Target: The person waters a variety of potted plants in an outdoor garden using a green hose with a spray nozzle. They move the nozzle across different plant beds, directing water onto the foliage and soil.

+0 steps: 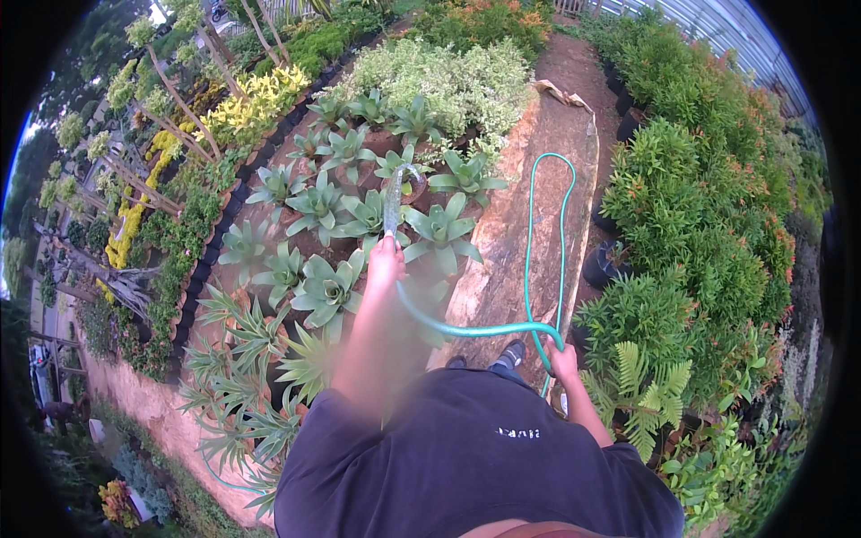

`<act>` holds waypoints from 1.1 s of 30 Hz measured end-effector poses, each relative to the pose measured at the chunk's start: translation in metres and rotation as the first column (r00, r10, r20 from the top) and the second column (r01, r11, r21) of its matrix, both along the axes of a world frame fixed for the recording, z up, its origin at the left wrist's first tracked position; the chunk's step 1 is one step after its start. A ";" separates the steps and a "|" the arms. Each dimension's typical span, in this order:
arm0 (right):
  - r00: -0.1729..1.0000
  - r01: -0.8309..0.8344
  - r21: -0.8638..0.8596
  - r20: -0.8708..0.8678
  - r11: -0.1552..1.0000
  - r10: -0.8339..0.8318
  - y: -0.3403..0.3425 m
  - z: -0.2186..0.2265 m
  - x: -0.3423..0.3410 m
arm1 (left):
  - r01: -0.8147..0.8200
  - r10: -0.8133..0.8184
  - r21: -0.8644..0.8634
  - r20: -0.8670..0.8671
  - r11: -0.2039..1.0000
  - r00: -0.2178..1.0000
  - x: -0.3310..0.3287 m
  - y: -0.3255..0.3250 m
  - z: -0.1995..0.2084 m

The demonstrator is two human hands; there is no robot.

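My left hand (387, 258) is stretched forward, closed round the end of a green garden hose (475, 331). Water (394, 199) shoots from that end and arcs over the rosette plants (317, 205) in front of me. Lower by my right side, my right hand (562, 360) grips the same hose where it bends. Between the hands the hose hangs in a shallow curve, and beyond my right hand a long loop of it lies on the ground. A blurred patch covers part of my left forearm.
A worn tan sheet (502, 242) covers the path under my feet. Leafy shrubs (691, 215) in black pots (606, 264) line the right side, with a fern (639, 403) close by. Spiky plants (256, 345) stand at left; pale variegated bushes (439, 85) grow farther ahead.
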State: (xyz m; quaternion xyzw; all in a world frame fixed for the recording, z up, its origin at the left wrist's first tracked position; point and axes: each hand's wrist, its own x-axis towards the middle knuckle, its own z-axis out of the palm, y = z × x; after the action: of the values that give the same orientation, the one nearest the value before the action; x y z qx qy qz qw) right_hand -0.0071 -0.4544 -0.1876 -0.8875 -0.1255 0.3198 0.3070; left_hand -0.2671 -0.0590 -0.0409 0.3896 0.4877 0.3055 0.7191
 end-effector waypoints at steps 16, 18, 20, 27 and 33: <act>0.999 -0.045 0.053 -0.020 0.998 0.046 0.015 0.019 -0.012 | 0.007 -0.023 0.148 0.104 0.989 0.994 0.022 0.022 0.077; 0.999 -0.035 0.042 -0.028 0.999 0.036 0.015 0.018 -0.013 | 0.032 -0.053 0.175 0.114 0.984 0.992 0.026 0.024 0.081; 0.999 -0.032 0.065 -0.031 0.997 0.034 0.015 0.017 -0.014 | 0.052 -0.074 0.189 0.115 0.981 0.991 0.029 0.025 0.083; 1.000 -0.026 0.091 0.001 0.995 0.026 0.014 0.016 -0.016 | 0.055 -0.078 0.203 0.111 0.978 0.991 0.036 0.028 0.087; 0.999 -0.022 0.118 -0.041 0.993 0.027 0.015 0.022 -0.016 | 0.038 -0.064 0.212 0.119 0.977 0.991 0.040 0.028 0.093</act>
State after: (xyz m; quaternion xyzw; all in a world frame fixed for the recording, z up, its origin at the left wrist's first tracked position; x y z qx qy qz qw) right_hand -0.0234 -0.4394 -0.1653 -0.8593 -0.1484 0.3343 0.3575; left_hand -0.2275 -0.0315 0.0516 0.4554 0.3968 0.3603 0.7109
